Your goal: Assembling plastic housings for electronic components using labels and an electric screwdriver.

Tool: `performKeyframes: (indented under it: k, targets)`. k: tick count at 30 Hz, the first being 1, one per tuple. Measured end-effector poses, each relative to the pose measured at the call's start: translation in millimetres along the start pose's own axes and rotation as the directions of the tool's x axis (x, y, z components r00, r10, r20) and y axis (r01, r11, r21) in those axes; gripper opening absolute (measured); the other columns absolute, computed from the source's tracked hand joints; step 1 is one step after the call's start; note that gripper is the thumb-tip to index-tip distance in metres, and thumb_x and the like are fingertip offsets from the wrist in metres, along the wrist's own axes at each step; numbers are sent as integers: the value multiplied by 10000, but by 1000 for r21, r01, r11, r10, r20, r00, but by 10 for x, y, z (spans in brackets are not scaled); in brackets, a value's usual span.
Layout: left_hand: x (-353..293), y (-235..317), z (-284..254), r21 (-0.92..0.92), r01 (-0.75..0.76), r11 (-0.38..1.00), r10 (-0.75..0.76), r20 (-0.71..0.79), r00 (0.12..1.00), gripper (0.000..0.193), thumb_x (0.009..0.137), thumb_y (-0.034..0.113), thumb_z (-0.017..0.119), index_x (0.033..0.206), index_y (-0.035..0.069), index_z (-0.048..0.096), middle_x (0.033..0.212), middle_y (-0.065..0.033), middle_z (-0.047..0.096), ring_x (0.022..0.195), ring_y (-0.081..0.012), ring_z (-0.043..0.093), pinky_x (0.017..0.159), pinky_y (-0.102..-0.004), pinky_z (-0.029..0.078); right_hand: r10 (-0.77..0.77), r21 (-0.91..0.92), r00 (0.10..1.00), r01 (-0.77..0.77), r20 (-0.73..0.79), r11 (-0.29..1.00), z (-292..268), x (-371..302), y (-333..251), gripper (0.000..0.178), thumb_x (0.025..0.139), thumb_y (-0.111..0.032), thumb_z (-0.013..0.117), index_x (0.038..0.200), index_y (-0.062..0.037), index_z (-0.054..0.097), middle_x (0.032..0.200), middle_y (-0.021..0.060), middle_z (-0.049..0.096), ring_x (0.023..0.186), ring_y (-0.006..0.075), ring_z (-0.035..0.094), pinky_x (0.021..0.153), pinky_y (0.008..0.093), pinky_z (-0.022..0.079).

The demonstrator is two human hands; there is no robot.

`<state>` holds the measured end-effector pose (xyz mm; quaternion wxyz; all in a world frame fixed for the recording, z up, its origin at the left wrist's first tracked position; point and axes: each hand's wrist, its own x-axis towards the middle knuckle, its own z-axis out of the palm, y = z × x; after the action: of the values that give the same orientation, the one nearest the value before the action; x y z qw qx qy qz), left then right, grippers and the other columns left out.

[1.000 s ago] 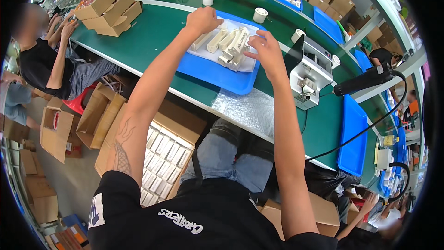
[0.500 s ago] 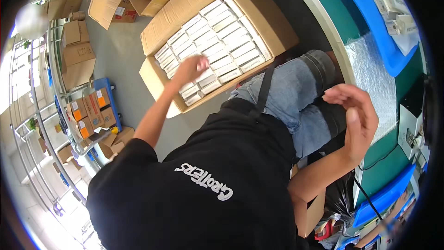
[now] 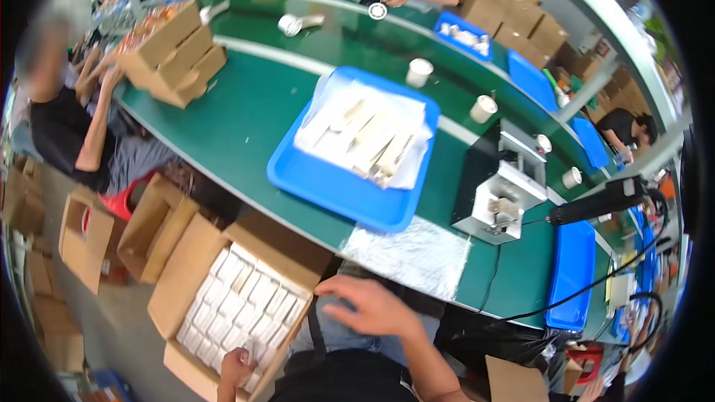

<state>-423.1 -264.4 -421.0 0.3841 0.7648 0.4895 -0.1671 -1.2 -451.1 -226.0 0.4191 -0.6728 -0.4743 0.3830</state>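
Note:
A large open cardboard carton [image 3: 179, 292] at the lower left holds rows of small white boxes [image 3: 223, 305]. My left hand [image 3: 237, 366] is at the carton's near side with its fingers curled, closed at the end of a small white box [image 3: 254, 348]; blur hides the exact grip. My right hand [image 3: 369, 305] hovers over my lap by the table edge, fingers stretched out and holding nothing. Beyond it, a sheet of bubble wrap [image 3: 410, 257] lies on the green table [image 3: 246, 115].
A blue tray [image 3: 331, 205] with white parts on a plastic liner stands on the table, left of a metal device [image 3: 495, 201]. A dark hand tool [image 3: 599, 201] with a cable hangs at right. White cylindrical parts [image 3: 419, 72] stand farther back. Co-workers sit left and across.
The view has swung up toward the table. My left hand has moved to the carton's near side. My right hand has come over my lap, fingers straighter.

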Motion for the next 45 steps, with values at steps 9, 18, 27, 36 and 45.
performKeyframes:
  k: [9,18,27,36,45]
  targets:
    - [365,1971,-597,-645,-243,724,588,394,707,176,942,-7,772,1106,-26,711,1036,-35,716,1002,-130,627,935,-314,513,16,-492,990,58,143,869,1190,112,557,602,887,-264,808,1368,20,584,1125,194,738,1101,421,703,919,528,559]
    - [1310,2309,-767,-381,-444,811,564,304,768,272,1061,218,580,996,27,763,875,-43,756,775,-127,688,704,-290,543,12,-142,995,-26,-95,989,-77,-517,254,275,814,-125,798,1036,-63,648,890,191,696,830,412,708,711,460,547]
    - [1858,1254,587,-12,-377,926,362,-254,897,477,872,349,837,1251,91,706,936,-133,671,847,-310,684,765,-444,554,146,-162,988,-152,-50,975,682,352,910,241,876,-206,761,1013,-9,733,905,208,726,929,449,701,844,498,544]
    - [2039,1260,533,-301,-588,751,474,-375,797,218,863,63,743,1066,7,691,1031,-166,704,989,-298,687,876,-397,556,288,-207,928,-242,237,948,1199,1355,1837,407,873,-233,765,1235,-51,730,1206,235,721,1147,431,683,989,493,545]
    - [2786,507,148,-57,-420,906,363,-410,837,507,1049,308,677,1418,-28,589,1407,-201,600,1246,-379,598,1065,-482,507,171,59,985,-171,11,983,1582,1732,1976,497,704,-151,772,1177,-1,753,1090,258,768,1042,398,745,860,506,591]
